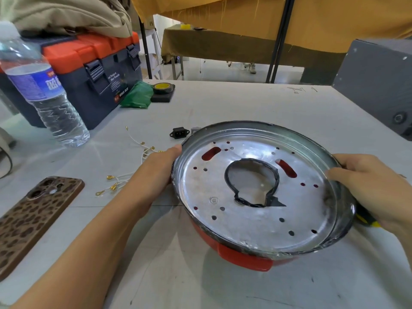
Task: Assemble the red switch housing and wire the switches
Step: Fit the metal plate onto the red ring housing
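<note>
Taking the red housing [243,257] as our landmark, it sits tilted on the white table [245,103], its perforated metal plate [256,192] facing up. Far to its left we see a phone [35,217] in a spotted case, a water bottle [44,90] and a toolbox [93,70]. Just left lie white wires [124,175] with gold terminals. Our left hand [156,168] grips its left rim. Behind it rests a black power socket [179,132]. Our right hand [365,186] curls round its right rim.
</note>
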Tool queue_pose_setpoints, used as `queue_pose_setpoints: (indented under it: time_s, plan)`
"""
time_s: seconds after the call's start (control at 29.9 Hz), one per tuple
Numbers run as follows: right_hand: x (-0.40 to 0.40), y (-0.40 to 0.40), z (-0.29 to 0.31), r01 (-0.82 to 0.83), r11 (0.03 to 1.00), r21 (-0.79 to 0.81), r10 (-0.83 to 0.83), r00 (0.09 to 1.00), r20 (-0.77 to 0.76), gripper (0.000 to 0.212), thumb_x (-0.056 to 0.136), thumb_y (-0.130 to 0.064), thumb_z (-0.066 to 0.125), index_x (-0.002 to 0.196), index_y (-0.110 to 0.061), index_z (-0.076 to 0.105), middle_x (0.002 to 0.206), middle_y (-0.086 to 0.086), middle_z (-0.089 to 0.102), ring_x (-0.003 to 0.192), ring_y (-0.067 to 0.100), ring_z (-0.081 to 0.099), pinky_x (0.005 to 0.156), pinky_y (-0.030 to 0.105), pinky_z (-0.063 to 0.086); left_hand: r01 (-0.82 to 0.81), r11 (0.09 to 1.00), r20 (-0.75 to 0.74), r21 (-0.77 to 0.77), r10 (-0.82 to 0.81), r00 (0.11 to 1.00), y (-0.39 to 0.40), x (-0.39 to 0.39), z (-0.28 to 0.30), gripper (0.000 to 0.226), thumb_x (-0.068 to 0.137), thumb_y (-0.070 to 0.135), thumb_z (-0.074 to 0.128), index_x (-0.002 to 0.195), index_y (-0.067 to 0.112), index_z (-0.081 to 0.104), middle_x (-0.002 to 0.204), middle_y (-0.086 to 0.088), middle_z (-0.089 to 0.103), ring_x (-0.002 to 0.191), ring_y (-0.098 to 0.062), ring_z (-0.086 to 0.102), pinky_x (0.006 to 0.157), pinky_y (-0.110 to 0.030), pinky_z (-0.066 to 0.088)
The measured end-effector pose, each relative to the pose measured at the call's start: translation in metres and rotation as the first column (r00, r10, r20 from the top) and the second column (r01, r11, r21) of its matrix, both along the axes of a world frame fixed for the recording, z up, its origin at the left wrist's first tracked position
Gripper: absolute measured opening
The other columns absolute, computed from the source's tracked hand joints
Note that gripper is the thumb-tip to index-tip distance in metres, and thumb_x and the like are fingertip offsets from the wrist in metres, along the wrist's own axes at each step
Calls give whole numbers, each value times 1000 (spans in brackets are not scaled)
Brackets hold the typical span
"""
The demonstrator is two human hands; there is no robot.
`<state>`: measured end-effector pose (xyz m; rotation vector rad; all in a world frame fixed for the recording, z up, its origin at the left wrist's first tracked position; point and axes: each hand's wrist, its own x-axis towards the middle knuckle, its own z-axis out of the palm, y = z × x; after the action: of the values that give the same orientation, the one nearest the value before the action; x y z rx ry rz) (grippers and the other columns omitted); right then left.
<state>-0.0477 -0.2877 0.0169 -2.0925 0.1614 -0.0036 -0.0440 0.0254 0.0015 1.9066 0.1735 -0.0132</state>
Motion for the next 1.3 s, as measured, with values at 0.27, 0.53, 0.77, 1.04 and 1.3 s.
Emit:
queue_pose_setpoints:
  time_s: [0.27, 0.53, 0.77, 1.04, 1.3]
  plan:
    - [2, -5, -5, -6, 1000, 16, 6, 999, 37, 12, 81, -1, 49, 80, 1, 61, 66, 31, 56, 53, 31, 51, 60, 41, 41, 8, 1000, 42, 0, -8, 999, 1, 1, 2, 58, 86, 50, 41, 77, -5, 55, 65, -7, 59, 63, -17, 53, 71, -34, 42]
    - [-2, -4, -6, -41, 999, -28, 43, 997, 67, 42, 83, 3, 46, 89, -31, 70, 73, 18, 70, 71, 52, 61, 73, 66, 49, -2, 998, 103, 62, -5, 995, 2, 2, 0, 63, 95, 47, 38, 82, -12, 54, 69, -13, 58, 64, -18, 51, 70, -35, 41]
    - [-2, -8, -8, -57, 998, -39, 59, 996, 69, 38, 83, -1, 49, 92, -31, 69, 72, 14, 71, 71, 50, 62, 73, 65, 50, 17, 998, 100, 62, -23, 995, 3, 0, 1, 66, 96, 50, 36, 81, -11, 55, 71, -18, 56, 67, -20, 48, 72, -35, 38]
    - [-9, -3, 4, -48, 997, 65, 41, 994, 97, 56, 59, -77, 56, 88, -31, 72, 71, 6, 72, 55, 14, 64, 61, 35, 51, -91, 990, 149, -104, 106, 983, 7, -2, 8, 41, 99, 40, 39, 83, 21, 72, 76, 9, 74, 69, -1, 67, 60, -12, 49]
    - [-14, 0, 5, 52, 990, 128, -62, 996, 70, 69, 60, -87, 45, 92, -33, 72, 80, -1, 75, 79, 20, 71, 88, 43, 51, 71, 869, 162, 490, -171, 972, 50, -23, 16, 17, 83, 11, 69, 78, 27, 72, 85, 6, 65, 70, -2, 55, 61, -6, 40]
